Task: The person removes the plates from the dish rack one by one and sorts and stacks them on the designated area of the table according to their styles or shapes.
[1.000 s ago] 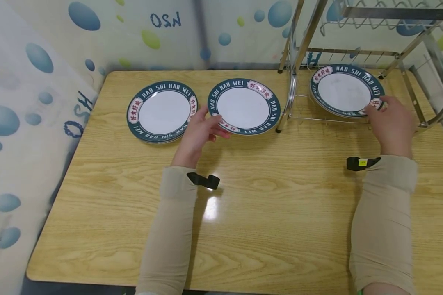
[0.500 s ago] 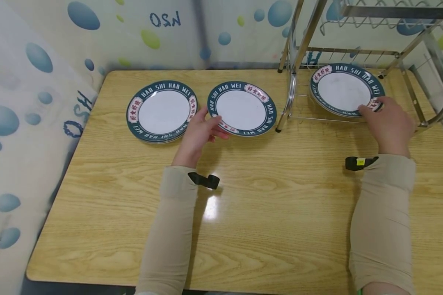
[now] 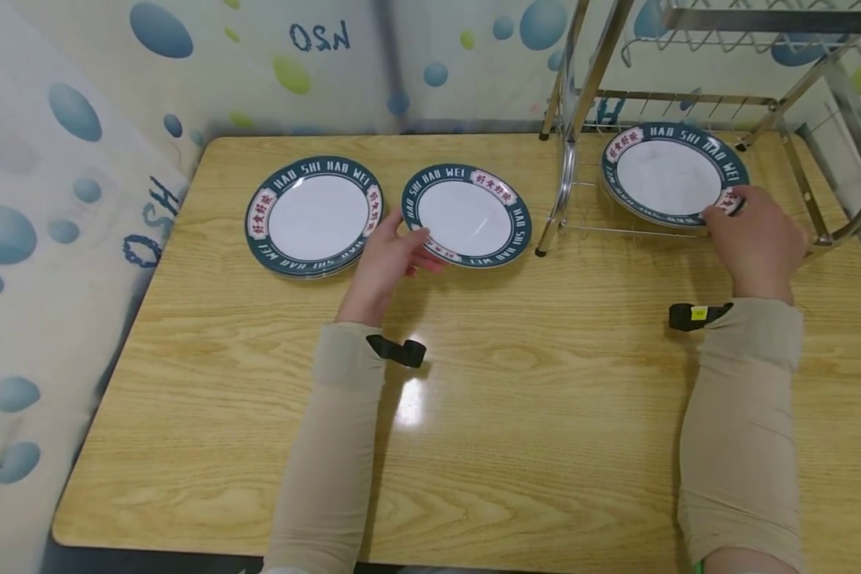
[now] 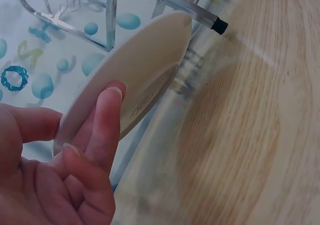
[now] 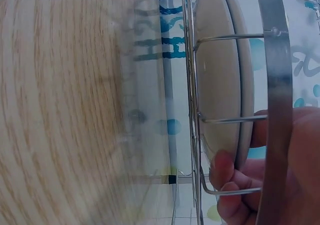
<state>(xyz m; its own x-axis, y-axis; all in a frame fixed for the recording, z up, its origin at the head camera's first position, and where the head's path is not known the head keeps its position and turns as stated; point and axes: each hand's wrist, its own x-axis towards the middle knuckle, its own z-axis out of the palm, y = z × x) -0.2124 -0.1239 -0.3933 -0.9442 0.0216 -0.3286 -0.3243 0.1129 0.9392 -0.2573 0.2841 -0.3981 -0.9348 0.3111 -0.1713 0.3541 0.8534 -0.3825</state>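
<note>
My left hand (image 3: pixel 385 259) pinches a white plate (image 3: pixel 466 215) with a dark green lettered rim, thumb on top and fingers underneath. In the left wrist view this plate (image 4: pixel 145 60) is held above the table, its pale underside showing. Left of it, a like plate (image 3: pixel 321 215) rests on the table, with another rim just showing below it. My right hand (image 3: pixel 760 239) grips the near right edge of a matching plate (image 3: pixel 667 177) on the rack's lower shelf. The right wrist view shows two stacked plates (image 5: pixel 217 80) there, with fingertips at their edges.
A metal dish rack (image 3: pixel 568 183) with a wire upper tier (image 3: pixel 775 24) stands at the table's back right. Its flat bar (image 5: pixel 280 85) and wires run close to my right hand. Behind the wooden table (image 3: pixel 531 414) is a wall (image 3: pixel 459 72) patterned with dots.
The plate in my left hand has tilted, its right side coming down and leftward. My right hand has shifted slightly left along the rim; the plate in the rack stays almost in place.
</note>
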